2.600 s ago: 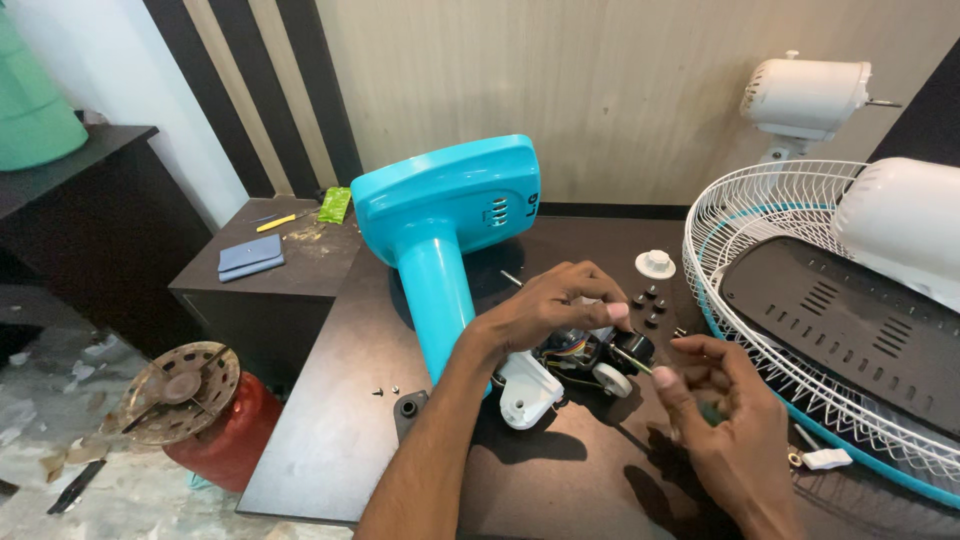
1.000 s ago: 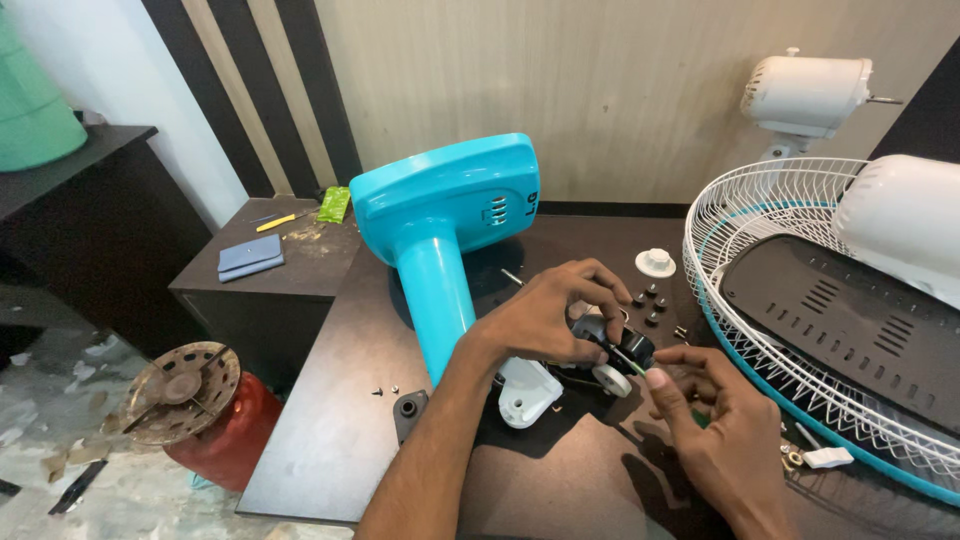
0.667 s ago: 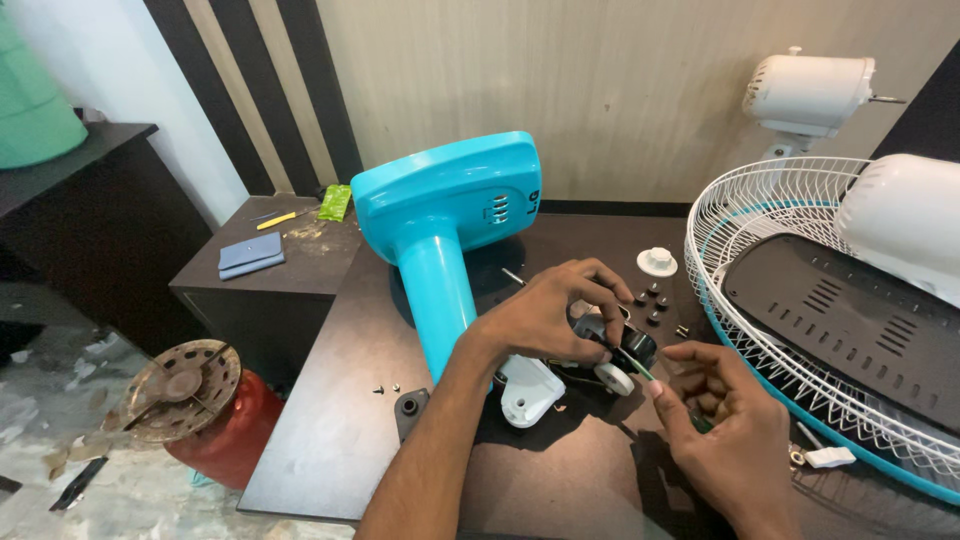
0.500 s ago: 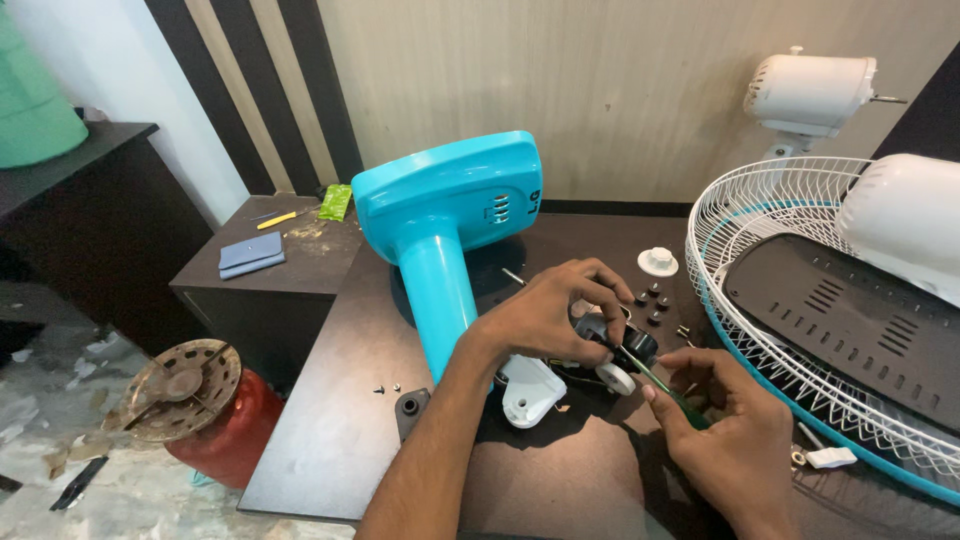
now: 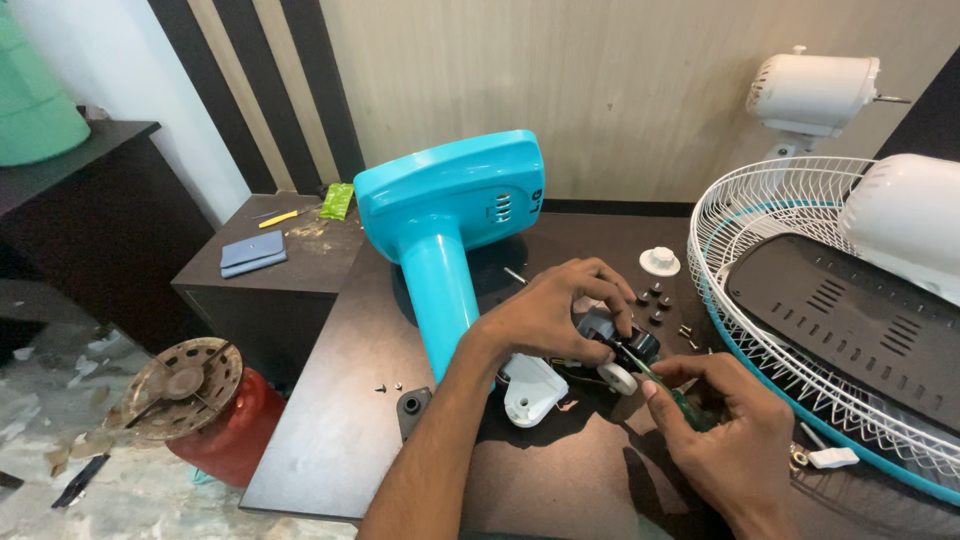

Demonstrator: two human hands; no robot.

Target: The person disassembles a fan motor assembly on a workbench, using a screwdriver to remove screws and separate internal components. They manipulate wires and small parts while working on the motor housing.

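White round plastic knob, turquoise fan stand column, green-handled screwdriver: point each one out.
White round plastic knob (image 5: 660, 262): head view, on its raised top.
Turquoise fan stand column (image 5: 442, 300): head view, mid-shaft.
Green-handled screwdriver (image 5: 688, 409): head view, on the handle inside the right hand (image 5: 735, 440).

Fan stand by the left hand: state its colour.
The fan stand is bright turquoise blue, seen best in the head view.

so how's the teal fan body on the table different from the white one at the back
The teal fan body lies tipped over on the dark table, its neck pointing toward the camera; the white fan motor housing stands upright at the far right. The teal one is close beside the left hand; the white one is beyond either hand. The white one has a shaft sticking out sideways; none shows on the teal one. Both are vented plastic fan parts.
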